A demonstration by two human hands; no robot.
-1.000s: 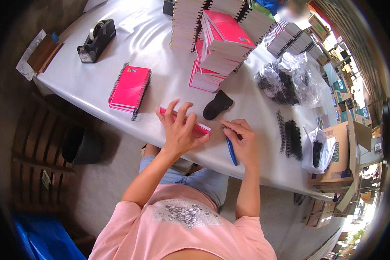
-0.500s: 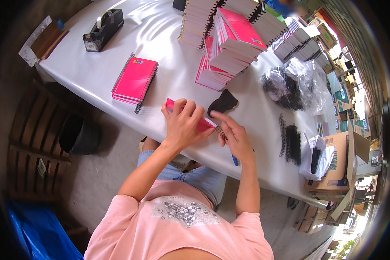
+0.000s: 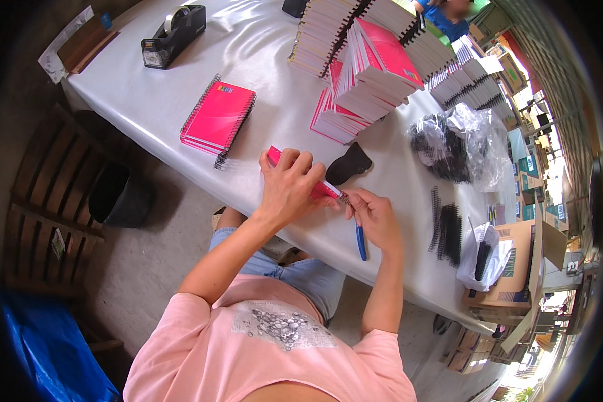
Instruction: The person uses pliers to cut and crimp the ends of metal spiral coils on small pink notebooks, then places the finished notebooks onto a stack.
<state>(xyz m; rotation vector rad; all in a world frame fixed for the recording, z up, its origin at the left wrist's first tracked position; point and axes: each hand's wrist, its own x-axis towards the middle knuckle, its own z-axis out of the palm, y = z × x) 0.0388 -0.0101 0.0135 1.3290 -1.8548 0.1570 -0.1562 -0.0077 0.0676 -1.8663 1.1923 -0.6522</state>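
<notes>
My left hand [image 3: 290, 186] is closed over a small pink notebook [image 3: 325, 189], gripping it near the table's front edge. From the notebook's right end a dark spiral binding coil [image 3: 344, 197] sticks out. My right hand [image 3: 376, 218] pinches this coil between thumb and fingers. Below the right palm shows a blue handle [image 3: 361, 242]; whether it lies on the table or rests against the hand I cannot tell. Just beyond the hands lies a black cloth-like piece [image 3: 349, 163]. To their left sits a short stack of pink spiral notebooks [image 3: 220, 115].
Pink-covered book blocks [image 3: 375, 70] are piled at the back, beside tall spiral-bound stacks. A black tape dispenser [image 3: 173, 39] stands far left. On the right are loose black coils [image 3: 450, 231], a clear plastic bag [image 3: 476, 147] and a cardboard box [image 3: 509, 268]. A person [image 3: 449, 20] is at the far side.
My right hand has closed from loosely spread fingers into a pinch on the coil. My left hand keeps its hold on the notebook. More of the blue handle shows.
</notes>
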